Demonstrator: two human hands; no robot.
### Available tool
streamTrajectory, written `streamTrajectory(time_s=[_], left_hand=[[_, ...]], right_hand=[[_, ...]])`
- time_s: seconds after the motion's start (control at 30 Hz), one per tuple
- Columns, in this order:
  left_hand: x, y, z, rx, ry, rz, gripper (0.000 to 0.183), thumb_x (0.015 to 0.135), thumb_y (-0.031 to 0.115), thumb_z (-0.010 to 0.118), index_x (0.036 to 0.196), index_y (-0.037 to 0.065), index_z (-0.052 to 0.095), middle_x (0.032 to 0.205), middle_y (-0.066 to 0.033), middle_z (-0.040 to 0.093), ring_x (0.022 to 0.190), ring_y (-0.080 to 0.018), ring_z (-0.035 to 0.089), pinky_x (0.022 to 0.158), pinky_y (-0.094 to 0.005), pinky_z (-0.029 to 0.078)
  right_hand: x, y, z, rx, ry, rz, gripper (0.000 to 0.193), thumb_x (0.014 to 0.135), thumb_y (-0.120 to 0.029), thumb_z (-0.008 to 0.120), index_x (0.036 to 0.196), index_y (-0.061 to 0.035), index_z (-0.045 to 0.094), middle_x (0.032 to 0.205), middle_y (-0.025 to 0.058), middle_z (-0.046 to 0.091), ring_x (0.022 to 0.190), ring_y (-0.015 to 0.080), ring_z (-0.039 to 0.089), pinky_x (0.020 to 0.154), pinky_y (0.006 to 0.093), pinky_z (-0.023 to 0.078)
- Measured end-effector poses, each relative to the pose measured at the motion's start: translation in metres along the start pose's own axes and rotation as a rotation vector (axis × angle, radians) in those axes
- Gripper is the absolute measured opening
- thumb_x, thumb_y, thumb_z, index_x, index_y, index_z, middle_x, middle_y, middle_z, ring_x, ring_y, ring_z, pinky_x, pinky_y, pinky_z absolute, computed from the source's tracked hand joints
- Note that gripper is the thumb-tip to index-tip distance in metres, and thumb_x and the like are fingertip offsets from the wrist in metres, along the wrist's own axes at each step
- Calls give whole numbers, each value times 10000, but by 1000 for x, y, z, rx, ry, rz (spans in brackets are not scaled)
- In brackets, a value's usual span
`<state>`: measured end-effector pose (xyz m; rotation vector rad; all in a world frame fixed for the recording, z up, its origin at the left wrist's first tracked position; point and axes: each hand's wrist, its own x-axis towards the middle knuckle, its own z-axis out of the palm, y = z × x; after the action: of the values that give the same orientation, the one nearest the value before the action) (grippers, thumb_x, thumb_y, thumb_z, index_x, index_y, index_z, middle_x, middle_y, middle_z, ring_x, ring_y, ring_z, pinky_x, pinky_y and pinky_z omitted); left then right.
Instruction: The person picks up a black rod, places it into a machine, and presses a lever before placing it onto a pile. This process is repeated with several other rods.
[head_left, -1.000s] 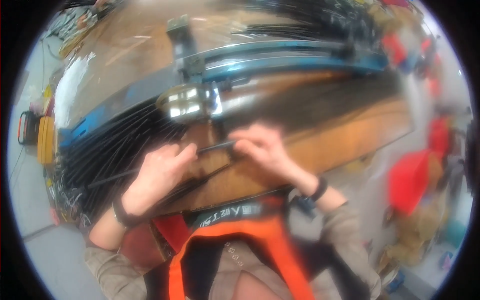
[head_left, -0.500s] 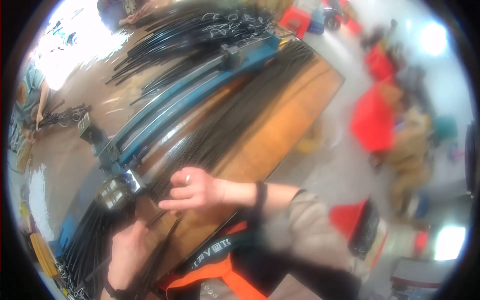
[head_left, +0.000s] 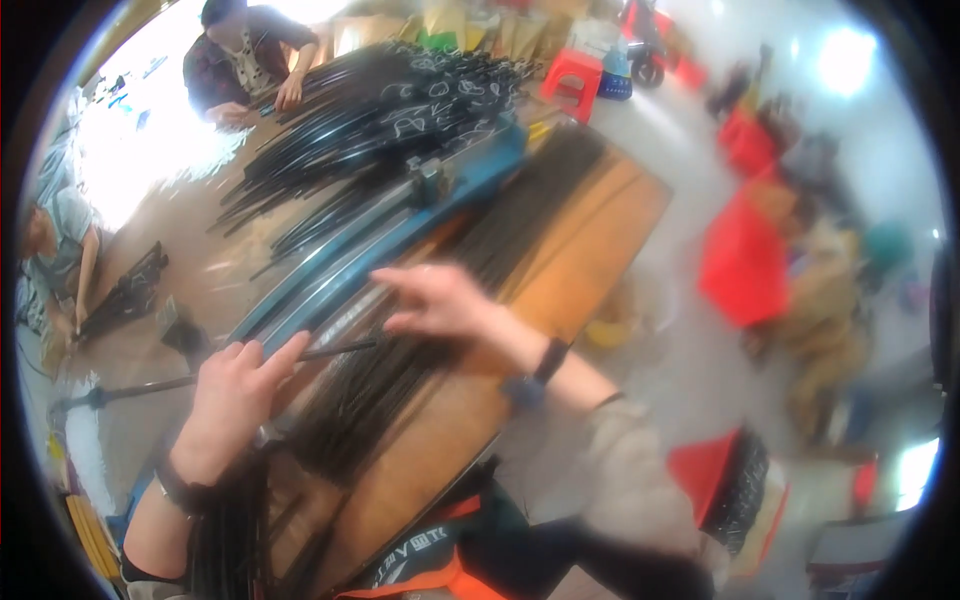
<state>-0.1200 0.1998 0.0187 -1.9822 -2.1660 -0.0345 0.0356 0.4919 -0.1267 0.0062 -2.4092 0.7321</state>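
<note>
My left hand (head_left: 228,400) is closed around a thin dark rod (head_left: 345,349), which sticks out past my fingers toward the right. On the other side of that hand a dark bar with a small knob (head_left: 97,397) runs left; I cannot tell whether it is the same piece. Somewhat blurred, my right hand (head_left: 440,303) hovers with fingers apart and nothing visible in them. Below it lies a long bundle of thin black strips (head_left: 500,250) on an orange-brown board (head_left: 590,240). A blue metal rail fixture (head_left: 330,285) extends beyond both hands.
Behind the rail, a large heap of black strips with white ties (head_left: 370,110) covers the table. One co-worker (head_left: 245,60) sits at the far side, another (head_left: 65,240) at the left. A red stool (head_left: 573,82) stands beyond the board, and red containers (head_left: 745,250) are off right.
My hands have separated: the left moved forward and up with the rod, the right moved forward and its fingers opened. The view has shifted, bringing the far co-worker into sight.
</note>
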Motion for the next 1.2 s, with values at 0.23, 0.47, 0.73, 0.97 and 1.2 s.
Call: streamTrajectory(time_s=[0.23, 0.47, 0.73, 0.97, 1.2], left_hand=[[47, 7, 32, -87, 18, 85, 475, 820, 130, 663, 1277, 47, 563, 753, -104, 550, 720, -276, 603, 609, -389, 501], [60, 2, 45, -188, -6, 33, 378, 845, 161, 676, 1192, 51, 578, 743, -112, 550, 701, -299, 606, 612, -410, 507], [53, 3, 32, -130, -26, 5, 328, 834, 109, 661, 1158, 99, 610, 724, -117, 548, 682, -306, 595, 613, -408, 499], [-16, -41, 10, -9, 65, -170, 400, 815, 16, 607, 1196, 133, 642, 730, -116, 564, 667, -315, 570, 580, -422, 435], [-63, -39, 6, -198, -9, -160, 479, 851, 15, 581, 1299, 180, 616, 694, -119, 553, 616, -304, 554, 534, -422, 429]], right_hand=[[20, 33, -29, -65, 106, -296, 390, 780, -274, 793, 1125, -126, 690, 815, 98, 684, 680, 262, 664, 638, 332, 561], [7, 105, -67, -263, 419, -142, 317, 786, -216, 770, 1085, -140, 696, 774, 66, 677, 675, 271, 656, 623, 367, 548], [11, 21, -16, -134, 274, -177, 439, 790, -184, 768, 1196, -65, 646, 774, 92, 639, 673, 255, 630, 616, 375, 534], [-8, -12, 10, 497, -78, 113, 285, 869, -254, 704, 1100, -89, 685, 842, 75, 662, 875, 284, 598, 817, 401, 497], [26, -73, 43, 292, 349, -100, 166, 866, -262, 683, 813, -105, 702, 774, 73, 639, 773, 268, 601, 696, 391, 497]])
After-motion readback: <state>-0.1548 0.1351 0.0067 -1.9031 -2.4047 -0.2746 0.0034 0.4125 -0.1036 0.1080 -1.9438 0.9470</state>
